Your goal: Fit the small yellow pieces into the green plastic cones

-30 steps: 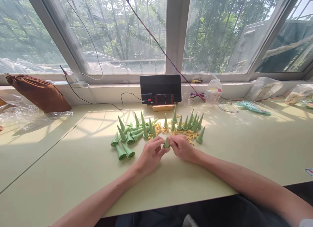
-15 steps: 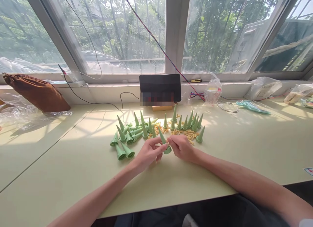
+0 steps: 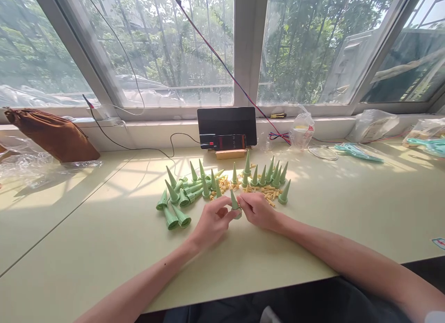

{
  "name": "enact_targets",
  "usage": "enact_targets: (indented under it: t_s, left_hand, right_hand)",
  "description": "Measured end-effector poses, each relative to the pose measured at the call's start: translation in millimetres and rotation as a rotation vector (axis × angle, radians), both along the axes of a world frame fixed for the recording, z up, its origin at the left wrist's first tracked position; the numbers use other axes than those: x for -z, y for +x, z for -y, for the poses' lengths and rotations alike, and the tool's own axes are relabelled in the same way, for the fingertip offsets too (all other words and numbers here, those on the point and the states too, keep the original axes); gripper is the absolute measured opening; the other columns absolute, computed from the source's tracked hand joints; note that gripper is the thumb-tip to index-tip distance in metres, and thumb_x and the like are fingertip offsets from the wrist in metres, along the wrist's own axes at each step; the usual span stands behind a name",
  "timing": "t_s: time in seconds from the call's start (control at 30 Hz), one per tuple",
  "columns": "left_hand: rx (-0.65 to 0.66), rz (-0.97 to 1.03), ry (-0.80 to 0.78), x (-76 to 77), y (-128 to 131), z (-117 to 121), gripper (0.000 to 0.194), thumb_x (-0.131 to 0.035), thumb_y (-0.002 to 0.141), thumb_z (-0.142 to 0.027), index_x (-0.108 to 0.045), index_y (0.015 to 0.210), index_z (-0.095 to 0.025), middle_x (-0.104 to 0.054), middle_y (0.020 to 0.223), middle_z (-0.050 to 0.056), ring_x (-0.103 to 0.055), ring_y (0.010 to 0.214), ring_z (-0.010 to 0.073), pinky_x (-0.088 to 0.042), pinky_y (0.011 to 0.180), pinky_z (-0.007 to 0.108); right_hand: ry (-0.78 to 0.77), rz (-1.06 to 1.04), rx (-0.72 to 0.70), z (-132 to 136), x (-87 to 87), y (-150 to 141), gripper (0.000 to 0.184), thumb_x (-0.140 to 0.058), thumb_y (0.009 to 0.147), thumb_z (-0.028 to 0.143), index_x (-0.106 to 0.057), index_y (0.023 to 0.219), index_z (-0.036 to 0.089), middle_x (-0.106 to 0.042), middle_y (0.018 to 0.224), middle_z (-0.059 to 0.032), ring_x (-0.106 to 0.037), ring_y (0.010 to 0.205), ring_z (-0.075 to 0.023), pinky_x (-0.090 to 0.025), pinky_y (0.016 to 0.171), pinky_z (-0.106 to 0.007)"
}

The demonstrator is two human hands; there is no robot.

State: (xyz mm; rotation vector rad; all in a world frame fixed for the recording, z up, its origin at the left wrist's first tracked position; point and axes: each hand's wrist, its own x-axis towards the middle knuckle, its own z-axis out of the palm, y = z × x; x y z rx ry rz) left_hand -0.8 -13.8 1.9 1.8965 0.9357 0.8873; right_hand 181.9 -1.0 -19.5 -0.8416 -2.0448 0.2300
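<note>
My left hand grips a green plastic cone-shaped spike between thumb and fingers, its tip pointing up. My right hand is closed in a pinch against the right side of that spike; whatever its fingertips hold is hidden. Just beyond my hands, small yellow plastic pieces lie in loose heaps. Several green spikes stand upright on their collars around the heaps. Left of my left hand, more green spikes lie on their sides, some with the hollow end facing me.
A black tablet leans at the window, with a phone on a small cardboard stand before it. A brown drawstring pouch stands left. Rightward are a clear plastic bag and a teal cord bundle. The table edge runs near me.
The spike in my left hand has turned from leaning left to nearly upright and sits lower in the fingers. My left fingers have curled in more. My right hand stays in place.
</note>
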Motion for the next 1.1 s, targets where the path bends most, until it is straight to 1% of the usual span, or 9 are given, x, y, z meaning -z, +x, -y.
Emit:
enact_targets:
  t_s: [0.07,0.13,0.27,0.4,0.57,0.67,0.77,0.93,1.1]
  left_hand:
    - [0.062,0.072,-0.226,-4.3,0.1,-0.7,0.029,-0.063,0.086,-0.045,-0.060,0.086,-0.016,-0.042,0.055,-0.005,-0.041,0.043,0.0075,-0.036,0.042,0.021]
    - [0.112,0.138,-0.369,-8.0,-0.5,-1.9,0.034,-0.065,0.083,-0.049,-0.059,0.086,-0.015,-0.048,0.061,-0.003,-0.044,0.044,0.0073,-0.036,0.041,0.020]
    - [0.151,0.176,-0.455,-9.6,-2.2,-4.1,0.036,-0.065,0.083,-0.051,-0.060,0.088,-0.015,-0.047,0.059,-0.003,-0.043,0.045,0.0071,-0.036,0.042,0.020]
    - [0.085,0.067,-0.228,-5.1,-2.9,-4.2,0.029,-0.062,0.086,-0.045,-0.063,0.088,-0.016,-0.045,0.053,-0.004,-0.042,0.045,0.0084,-0.038,0.045,0.021]
    - [0.005,-0.068,0.260,-1.7,-2.5,0.2,0.020,-0.056,0.092,-0.032,-0.065,0.082,-0.018,-0.053,0.077,0.003,-0.041,0.060,0.0096,-0.036,0.050,0.020]
    - [0.010,-0.095,0.331,-0.8,-1.9,2.1,0.021,-0.053,0.093,-0.031,-0.064,0.081,-0.018,-0.052,0.077,0.003,-0.041,0.061,0.0102,-0.034,0.049,0.019]
    - [-0.024,-0.054,0.220,-0.7,-0.7,1.6,0.023,-0.058,0.090,-0.034,-0.062,0.076,-0.017,-0.051,0.074,0.001,-0.039,0.057,0.0087,-0.034,0.048,0.019]
    - [0.077,0.076,-0.246,-3.5,-0.7,-2.0,0.028,-0.064,0.085,-0.044,-0.061,0.087,-0.017,-0.044,0.051,-0.005,-0.042,0.043,0.0085,-0.036,0.042,0.021]
    - [0.136,0.194,-0.429,-11.0,-1.4,-2.4,0.033,-0.068,0.081,-0.048,-0.063,0.088,-0.016,-0.056,0.069,-0.001,-0.045,0.044,0.0063,-0.036,0.042,0.021]
  right_hand:
    - [0.020,0.005,-0.004,0.6,-0.5,0.6,0.036,-0.033,0.100,0.024,-0.024,0.065,0.021,-0.027,0.054,0.0062,-0.024,0.047,-0.0083,-0.022,0.049,-0.024]
    - [0.040,0.013,0.005,1.3,-1.3,0.9,0.037,-0.032,0.100,0.025,-0.025,0.064,0.021,-0.027,0.054,0.0061,-0.024,0.047,-0.0085,-0.022,0.049,-0.024]
    - [0.050,0.026,0.009,2.1,-2.1,0.7,0.038,-0.031,0.101,0.027,-0.026,0.064,0.021,-0.028,0.054,0.0058,-0.026,0.047,-0.0088,-0.023,0.049,-0.024]
    - [0.037,0.029,0.000,1.1,-1.8,0.5,0.039,-0.030,0.102,0.029,-0.026,0.064,0.021,-0.029,0.053,0.0058,-0.025,0.047,-0.0088,-0.023,0.048,-0.024]
    - [0.026,0.027,-0.003,-0.1,-1.2,0.6,0.037,-0.032,0.100,0.026,-0.028,0.064,0.021,-0.031,0.053,0.0057,-0.027,0.047,-0.0087,-0.022,0.049,-0.023]
    - [0.025,0.042,-0.002,-0.4,-1.1,0.5,0.037,-0.032,0.100,0.025,-0.030,0.063,0.021,-0.033,0.053,0.0056,-0.028,0.047,-0.0089,-0.023,0.049,-0.023]
    - [0.018,0.035,0.001,-0.2,-1.8,0.4,0.038,-0.032,0.100,0.026,-0.030,0.062,0.021,-0.033,0.053,0.0055,-0.028,0.047,-0.0087,-0.023,0.049,-0.023]
    - [0.014,0.017,-0.007,1.3,-3.4,0.6,0.040,-0.032,0.101,0.029,-0.027,0.062,0.021,-0.029,0.052,0.0060,-0.025,0.046,-0.0083,-0.022,0.048,-0.023]
    - [0.031,0.016,0.000,2.0,-3.1,0.5,0.039,-0.033,0.101,0.027,-0.027,0.063,0.021,-0.029,0.052,0.0059,-0.026,0.046,-0.0084,-0.022,0.048,-0.024]
